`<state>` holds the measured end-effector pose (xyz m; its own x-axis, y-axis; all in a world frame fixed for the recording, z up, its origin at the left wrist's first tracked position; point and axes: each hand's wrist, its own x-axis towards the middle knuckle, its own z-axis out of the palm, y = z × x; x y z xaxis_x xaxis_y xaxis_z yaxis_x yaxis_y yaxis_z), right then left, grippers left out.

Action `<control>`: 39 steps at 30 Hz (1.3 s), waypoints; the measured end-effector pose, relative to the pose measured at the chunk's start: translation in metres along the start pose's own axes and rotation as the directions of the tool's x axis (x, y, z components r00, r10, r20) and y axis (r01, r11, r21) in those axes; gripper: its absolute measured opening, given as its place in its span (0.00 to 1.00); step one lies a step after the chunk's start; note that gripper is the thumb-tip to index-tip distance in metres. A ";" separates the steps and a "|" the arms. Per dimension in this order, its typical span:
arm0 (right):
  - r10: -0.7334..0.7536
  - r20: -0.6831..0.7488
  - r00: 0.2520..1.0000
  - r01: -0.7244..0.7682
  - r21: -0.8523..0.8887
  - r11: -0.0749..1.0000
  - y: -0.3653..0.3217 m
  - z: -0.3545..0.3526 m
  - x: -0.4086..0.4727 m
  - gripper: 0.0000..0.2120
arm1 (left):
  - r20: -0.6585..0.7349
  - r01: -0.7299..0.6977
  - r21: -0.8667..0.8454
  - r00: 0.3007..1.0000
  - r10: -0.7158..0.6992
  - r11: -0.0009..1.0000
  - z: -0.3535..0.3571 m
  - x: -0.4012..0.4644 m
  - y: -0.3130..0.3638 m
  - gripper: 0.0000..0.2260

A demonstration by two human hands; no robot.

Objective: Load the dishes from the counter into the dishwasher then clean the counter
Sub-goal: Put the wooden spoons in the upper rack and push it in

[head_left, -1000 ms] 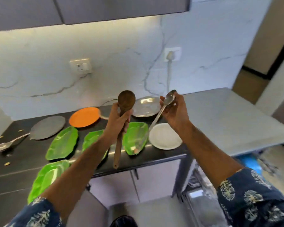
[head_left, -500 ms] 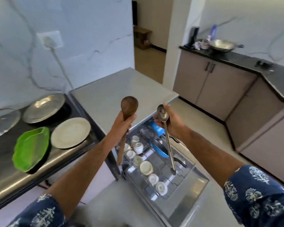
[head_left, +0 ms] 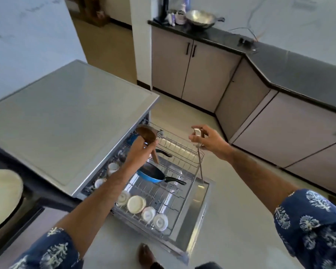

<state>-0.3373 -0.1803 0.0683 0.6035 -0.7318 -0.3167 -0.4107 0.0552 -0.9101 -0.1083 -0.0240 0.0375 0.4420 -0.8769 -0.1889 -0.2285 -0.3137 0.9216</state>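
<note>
Mid-frame over the pulled-out dishwasher rack [head_left: 179,152], my left hand [head_left: 138,154] grips the wooden spoon [head_left: 146,133] below its bowl, my right hand [head_left: 209,139] pinches the steel ladle [head_left: 199,162] near its bowl — both light and stiff, the steel likely slippery — best gripped mid-handle.

Beige cabinets [head_left: 198,70], seemingly marbled walls [head_left: 27,35]

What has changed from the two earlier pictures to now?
The person turned from the counter with plates to the dishwasher rack. Both hands came down over it: the left hand tips the wooden spoon toward the blue pan, and the right hand lets the metal spoon hang handle down. Unchanged: each hand grips its spoon; nothing is released.
</note>
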 end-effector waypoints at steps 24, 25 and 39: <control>-0.149 0.090 0.985 0.131 0.182 0.975 0.119 -0.168 0.135 0.30 | -0.174 0.258 -0.217 0.939 -0.298 0.941 0.179 0.120 -0.033 0.08; -0.141 0.107 0.984 0.118 0.192 0.974 0.124 -0.171 0.140 0.30 | -0.176 0.270 -0.222 0.934 -0.311 0.937 0.184 0.123 -0.035 0.10; -0.028 0.303 0.953 0.025 0.014 1.000 0.176 -0.148 0.187 0.30 | -0.198 0.307 -0.237 0.913 -0.356 0.922 0.201 0.140 -0.050 0.29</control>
<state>-0.3977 -0.4080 -0.1120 0.7932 -0.4929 -0.3575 -0.3864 0.0464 -0.9212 -0.2098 -0.2041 -0.1030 0.6568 -0.6173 -0.4331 0.1307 -0.4725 0.8716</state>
